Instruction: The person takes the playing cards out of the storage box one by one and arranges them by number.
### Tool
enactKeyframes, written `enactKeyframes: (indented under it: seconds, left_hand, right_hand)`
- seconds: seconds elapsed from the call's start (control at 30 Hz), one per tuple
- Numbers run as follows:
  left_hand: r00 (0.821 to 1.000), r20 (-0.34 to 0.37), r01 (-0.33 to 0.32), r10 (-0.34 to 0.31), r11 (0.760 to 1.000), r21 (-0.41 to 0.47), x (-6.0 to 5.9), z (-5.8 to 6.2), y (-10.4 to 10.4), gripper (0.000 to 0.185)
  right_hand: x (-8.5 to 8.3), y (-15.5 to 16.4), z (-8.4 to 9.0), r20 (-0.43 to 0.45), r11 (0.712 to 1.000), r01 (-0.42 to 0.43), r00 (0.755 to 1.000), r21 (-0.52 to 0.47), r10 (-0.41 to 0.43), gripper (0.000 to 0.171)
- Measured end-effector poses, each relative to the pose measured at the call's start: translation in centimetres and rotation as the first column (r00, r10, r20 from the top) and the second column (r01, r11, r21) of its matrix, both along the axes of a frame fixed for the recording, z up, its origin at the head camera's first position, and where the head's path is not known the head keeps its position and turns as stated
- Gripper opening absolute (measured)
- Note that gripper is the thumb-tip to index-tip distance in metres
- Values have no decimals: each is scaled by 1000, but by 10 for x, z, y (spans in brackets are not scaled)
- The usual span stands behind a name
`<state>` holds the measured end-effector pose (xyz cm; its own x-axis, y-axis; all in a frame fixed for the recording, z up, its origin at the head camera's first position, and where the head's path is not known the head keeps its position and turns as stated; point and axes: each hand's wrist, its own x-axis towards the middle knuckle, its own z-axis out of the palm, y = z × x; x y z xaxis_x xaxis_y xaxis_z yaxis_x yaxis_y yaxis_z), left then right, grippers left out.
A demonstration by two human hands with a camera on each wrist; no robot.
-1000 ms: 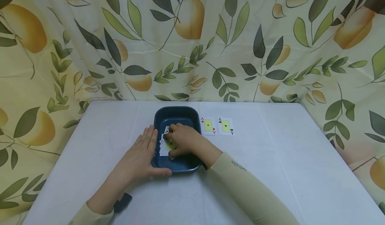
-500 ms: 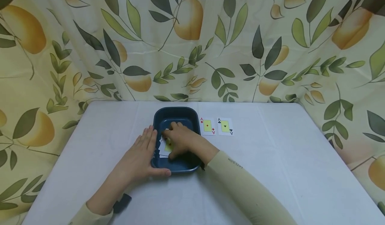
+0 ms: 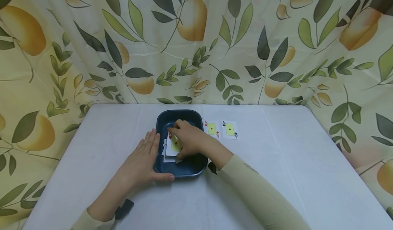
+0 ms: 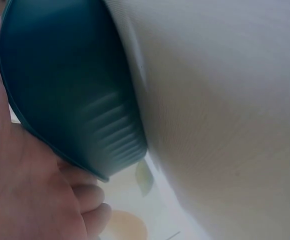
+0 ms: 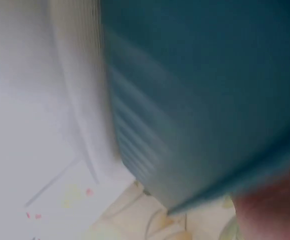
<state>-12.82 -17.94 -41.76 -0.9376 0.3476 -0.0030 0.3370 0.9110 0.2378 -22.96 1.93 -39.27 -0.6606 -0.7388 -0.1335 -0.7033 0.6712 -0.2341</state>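
While left hand (image 3: pixel 140 160) lies straight-fingered, right hand (image 3: pixel 191 138) pinches a card (image 3: pixel 173 148)

We see a bench (image 3: pixel 261 196) spread with a white cloth (image 3: pixel 307 175), on which faint creases run from front to back. Its far edge is straight, with rounded corners, and in the head view its sides spread toward the viewer. Directly on the cloth, in the far half and left of centre, we find a dark blue tray (image 3: pixel 190 171), standing flat. Just beside its right side we note the ace of diamonds (image 3: pixel 212 129), and next to that the ace of clubs (image 3: pixel 230 129); both lie face up, upright to the viewer, with a narrow strip of cloth between them.
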Motion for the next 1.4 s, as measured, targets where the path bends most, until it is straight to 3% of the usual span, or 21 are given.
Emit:
enactKeyframes:
  seconds: [0.3, 0.63, 0.97, 1.4]
  left_hand:
    - [1000, -6, -23, 23, 1000, -6, 1, 0, 2, 142]
    - [1000, -1, -28, 28, 1000, 6, 0, 1, 3, 145]
    - [1000, -1, -30, 30, 999, 13, 1, -1, 2, 145]
    - [999, 5, -37, 37, 999, 29, 2, 0, 3, 144]
  right_hand:
    - [2, 24, 27, -31, 998, 30, 999, -48, -31, 99]
    - [-5, 65, 36, -33, 989, 121, 992, -83, -124, 100]
    - [-16, 111, 32, -35, 976, 208, 977, -67, -211, 98]
    - [-32, 157, 12, 5, 941, 338, 941, 13, -339, 93]
